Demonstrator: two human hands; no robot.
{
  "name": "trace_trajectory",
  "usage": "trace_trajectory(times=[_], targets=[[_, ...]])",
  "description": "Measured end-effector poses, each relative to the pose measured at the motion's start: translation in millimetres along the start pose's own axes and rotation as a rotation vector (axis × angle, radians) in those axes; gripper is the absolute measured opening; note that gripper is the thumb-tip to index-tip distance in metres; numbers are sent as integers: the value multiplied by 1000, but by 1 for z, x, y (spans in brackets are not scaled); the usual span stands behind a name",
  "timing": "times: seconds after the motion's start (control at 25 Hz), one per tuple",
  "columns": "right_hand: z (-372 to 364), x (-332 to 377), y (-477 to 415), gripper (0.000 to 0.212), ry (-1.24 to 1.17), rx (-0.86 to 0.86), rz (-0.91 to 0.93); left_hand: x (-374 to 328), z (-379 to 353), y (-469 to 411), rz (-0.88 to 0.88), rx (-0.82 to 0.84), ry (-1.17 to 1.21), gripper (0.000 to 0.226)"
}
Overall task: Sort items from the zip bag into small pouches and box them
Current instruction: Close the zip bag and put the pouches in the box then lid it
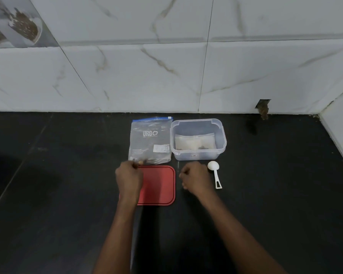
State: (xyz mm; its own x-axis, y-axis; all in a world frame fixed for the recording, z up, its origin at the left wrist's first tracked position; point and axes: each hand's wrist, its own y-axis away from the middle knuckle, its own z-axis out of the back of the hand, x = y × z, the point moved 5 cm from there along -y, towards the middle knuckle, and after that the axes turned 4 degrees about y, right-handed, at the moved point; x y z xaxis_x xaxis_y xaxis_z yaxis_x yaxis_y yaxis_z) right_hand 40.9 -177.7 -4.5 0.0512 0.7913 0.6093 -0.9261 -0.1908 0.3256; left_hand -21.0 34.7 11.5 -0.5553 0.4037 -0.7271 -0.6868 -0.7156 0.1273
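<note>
A clear zip bag (150,139) with a blue seal and "URGO" print lies flat on the black counter, a few brown items showing at its near edge. To its right stands an open clear plastic box (198,155) with small pouches (194,142) inside. A red lid (158,184) lies in front of the bag. My left hand (129,179) is curled into a fist over the lid's left edge, its knuckles at the bag's near left corner; whether it pinches the bag is hidden. My right hand (195,179) is a closed fist just right of the lid, with nothing visible in it.
A white plastic scoop (214,171) lies bowl-up just right of my right hand, in front of the box. The black counter (67,175) runs to a marble-tiled wall behind, and a side wall (341,135) closes off the right.
</note>
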Motion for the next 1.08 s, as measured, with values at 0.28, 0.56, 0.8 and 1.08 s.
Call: trace_trajectory(times=[0.28, 0.56, 0.8, 1.08], targets=[[-39, 2, 9, 10, 81, -15, -98, 53, -2, 11, 104, -45, -226, 29], [-51, -2, 4, 10, -61, -5, -177, 67, 3, -1, 307, 42, -129, 31], [17, 36, 20, 32, -195, -162, 8, -7, 73, 9, 134, -178, 164, 56], [156, 54, 2, 53, -645, -540, 47, -115, 50, -22, 45, -118, 883, 55]])
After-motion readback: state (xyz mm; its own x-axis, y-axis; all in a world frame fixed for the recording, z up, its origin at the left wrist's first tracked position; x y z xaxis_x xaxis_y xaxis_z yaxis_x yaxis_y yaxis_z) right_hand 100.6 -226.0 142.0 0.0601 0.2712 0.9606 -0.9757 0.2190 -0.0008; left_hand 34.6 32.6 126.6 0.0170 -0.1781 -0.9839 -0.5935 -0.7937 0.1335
